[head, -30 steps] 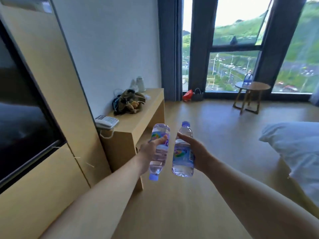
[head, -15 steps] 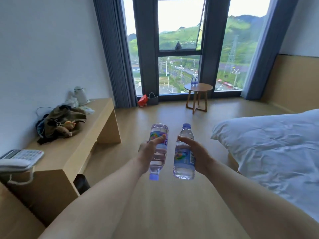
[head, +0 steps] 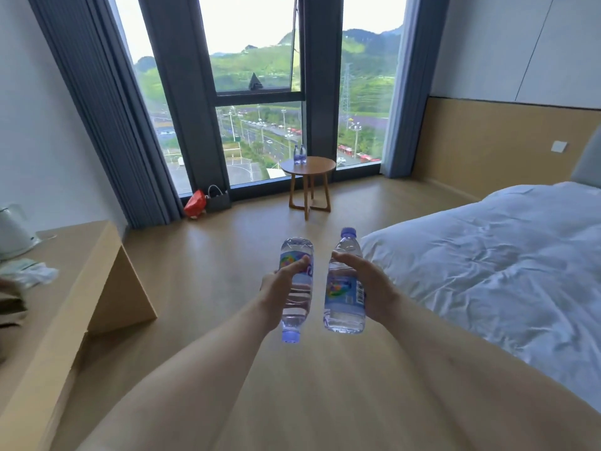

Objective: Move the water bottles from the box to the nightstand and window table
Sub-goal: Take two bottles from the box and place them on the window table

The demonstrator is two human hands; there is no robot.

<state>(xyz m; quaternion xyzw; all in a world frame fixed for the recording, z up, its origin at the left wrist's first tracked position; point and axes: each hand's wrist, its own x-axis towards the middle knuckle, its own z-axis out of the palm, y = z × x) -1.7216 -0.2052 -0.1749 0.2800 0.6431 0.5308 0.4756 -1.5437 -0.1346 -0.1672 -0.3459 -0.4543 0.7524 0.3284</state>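
Your left hand [head: 279, 288] grips an upside-down water bottle [head: 296, 288], your right hand [head: 370, 288] grips an upright water bottle [head: 343, 294].

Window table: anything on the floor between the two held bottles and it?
Nothing visible. The left hand grips an inverted bottle, the right hand an upright bottle. Bare floor runs ahead to the round window table; the bed lies off to the right. Two bottles already stand at its far left edge.
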